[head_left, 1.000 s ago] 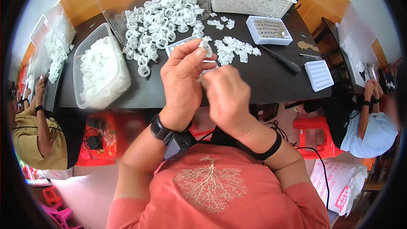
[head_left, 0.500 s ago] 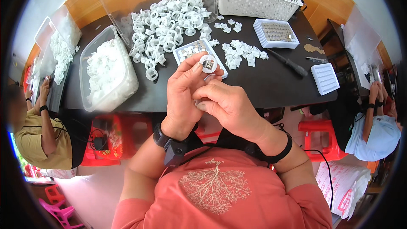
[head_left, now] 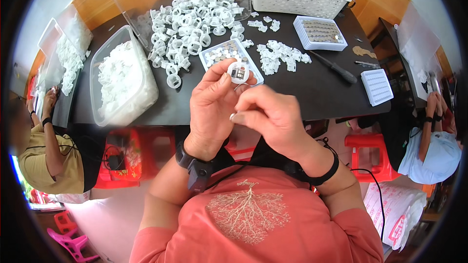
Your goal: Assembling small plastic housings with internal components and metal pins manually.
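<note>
My left hand (head_left: 212, 107) is closed round a small round white plastic housing (head_left: 238, 72), holding it up between thumb and fingers. Dark and metallic parts show in the housing's opening. Just right of and below it, my right hand (head_left: 275, 117) pinches a small shiny piece (head_left: 232, 116), seemingly a button cell, apart from the housing. Behind both hands lies a shallow white tray (head_left: 257, 75) with loose button cells (head_left: 222, 54) in it. Small clear plastic pieces (head_left: 280, 56) are scattered right of the tray. White ring-shaped housings (head_left: 195, 19) are heaped beyond it.
A clear tub (head_left: 152, 90) of white parts stands at left, a white perforated basket (head_left: 297, 0) at the back. Stacked trays of cells (head_left: 319, 33), a screwdriver (head_left: 336, 68) and another tray (head_left: 376, 87) lie at right. Other people work at both sides, near red stools (head_left: 368, 160).
My right hand has drawn back slightly to the right, and the small shiny piece now shows at its fingertips. My left hand still holds the housing in nearly the same place.
</note>
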The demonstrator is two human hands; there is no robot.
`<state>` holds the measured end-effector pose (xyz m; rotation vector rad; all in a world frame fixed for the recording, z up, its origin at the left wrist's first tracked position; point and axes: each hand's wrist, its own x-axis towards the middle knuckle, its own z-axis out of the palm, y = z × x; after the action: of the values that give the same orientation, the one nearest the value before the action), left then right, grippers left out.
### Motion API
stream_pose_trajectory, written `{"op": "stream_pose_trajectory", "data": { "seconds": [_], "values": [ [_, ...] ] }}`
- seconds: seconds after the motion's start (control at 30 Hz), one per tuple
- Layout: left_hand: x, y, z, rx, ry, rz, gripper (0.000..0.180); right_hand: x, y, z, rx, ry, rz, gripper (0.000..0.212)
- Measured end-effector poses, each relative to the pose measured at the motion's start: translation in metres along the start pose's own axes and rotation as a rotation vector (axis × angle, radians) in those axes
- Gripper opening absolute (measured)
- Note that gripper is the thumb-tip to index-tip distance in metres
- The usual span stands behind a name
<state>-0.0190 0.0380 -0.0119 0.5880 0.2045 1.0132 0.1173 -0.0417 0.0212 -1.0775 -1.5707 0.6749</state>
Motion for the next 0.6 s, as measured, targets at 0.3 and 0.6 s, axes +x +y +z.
{"op": "stream_pose_trajectory", "data": {
  "seconds": [0.3, 0.6],
  "values": [
    [-0.009, 0.003, -0.006, 0.064, -0.089, -0.043, 0.032, 0.022, 0.003, -0.008, 0.389, 0.184, 0.116, 0.008],
    [-0.01, 0.0, -0.01, 0.04, -0.079, -0.045, 0.031, 0.023, 0.008, -0.002, 0.318, 0.188, 0.109, 0.008]
  ]
}}
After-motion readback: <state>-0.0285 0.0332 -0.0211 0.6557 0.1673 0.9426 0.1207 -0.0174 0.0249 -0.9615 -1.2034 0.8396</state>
